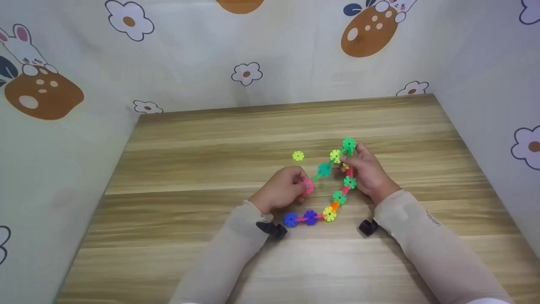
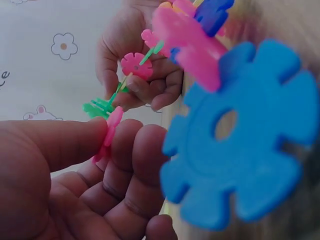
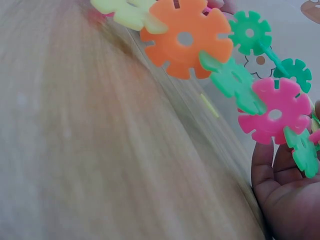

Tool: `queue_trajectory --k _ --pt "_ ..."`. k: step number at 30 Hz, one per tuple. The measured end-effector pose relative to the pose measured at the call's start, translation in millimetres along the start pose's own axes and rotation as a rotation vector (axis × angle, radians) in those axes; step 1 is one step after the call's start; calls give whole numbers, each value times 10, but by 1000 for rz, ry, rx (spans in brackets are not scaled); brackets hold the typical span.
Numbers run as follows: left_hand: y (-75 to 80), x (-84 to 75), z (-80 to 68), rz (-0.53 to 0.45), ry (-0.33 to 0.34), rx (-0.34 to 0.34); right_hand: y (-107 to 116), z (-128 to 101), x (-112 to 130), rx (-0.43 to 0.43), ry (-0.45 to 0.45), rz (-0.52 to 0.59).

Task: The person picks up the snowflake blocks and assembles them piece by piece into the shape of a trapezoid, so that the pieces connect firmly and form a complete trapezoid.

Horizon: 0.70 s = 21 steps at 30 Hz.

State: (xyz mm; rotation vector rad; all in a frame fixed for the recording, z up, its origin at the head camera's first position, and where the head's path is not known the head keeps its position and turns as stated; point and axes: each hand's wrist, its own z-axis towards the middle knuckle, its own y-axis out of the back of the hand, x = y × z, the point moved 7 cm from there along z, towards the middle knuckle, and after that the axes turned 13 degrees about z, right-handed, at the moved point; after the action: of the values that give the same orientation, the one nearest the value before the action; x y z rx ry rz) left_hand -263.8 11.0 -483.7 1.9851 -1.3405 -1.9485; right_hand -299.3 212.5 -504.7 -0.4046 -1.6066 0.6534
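A chain of notched plastic discs in green, yellow, pink, orange and blue [image 1: 339, 197] bends round in front of me. My right hand [image 1: 368, 171] pinches it near its upper bend, by a yellow disc [image 1: 336, 156]. Between thumb and fingers, my left hand [image 1: 282, 190] pinches a pink disc [image 2: 114, 126] at the green end of the chain. In the left wrist view, this pink disc meets a green disc [image 2: 97, 109] edge to edge. The blue end disc [image 2: 240, 135] looms large in that view, close to the left hand.
A loose yellow disc [image 1: 298, 156] lies on the wooden table [image 1: 190, 169] beyond the left hand. Patterned cloth walls [image 1: 291, 50] stand along the table's back and sides. Black wrist cameras [image 1: 368, 227] sit at both cuffs.
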Motion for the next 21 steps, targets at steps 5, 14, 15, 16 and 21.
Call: queue_trajectory --k 5,14,15,16,21 --pt "-2 -14 9 -53 -16 -4 -13 17 12 -3 0 -5" --pt "-15 -7 9 -57 -22 -37 -55 20 -4 30 -24 -9" --pt "-18 -12 4 -52 -23 -36 -57 22 -6 34 -23 -11" --pt "-19 -18 -4 -53 -25 -34 -60 23 -8 39 -23 -12" --pt "-31 -33 -19 -127 -33 -35 -62 30 -17 54 -8 -6"
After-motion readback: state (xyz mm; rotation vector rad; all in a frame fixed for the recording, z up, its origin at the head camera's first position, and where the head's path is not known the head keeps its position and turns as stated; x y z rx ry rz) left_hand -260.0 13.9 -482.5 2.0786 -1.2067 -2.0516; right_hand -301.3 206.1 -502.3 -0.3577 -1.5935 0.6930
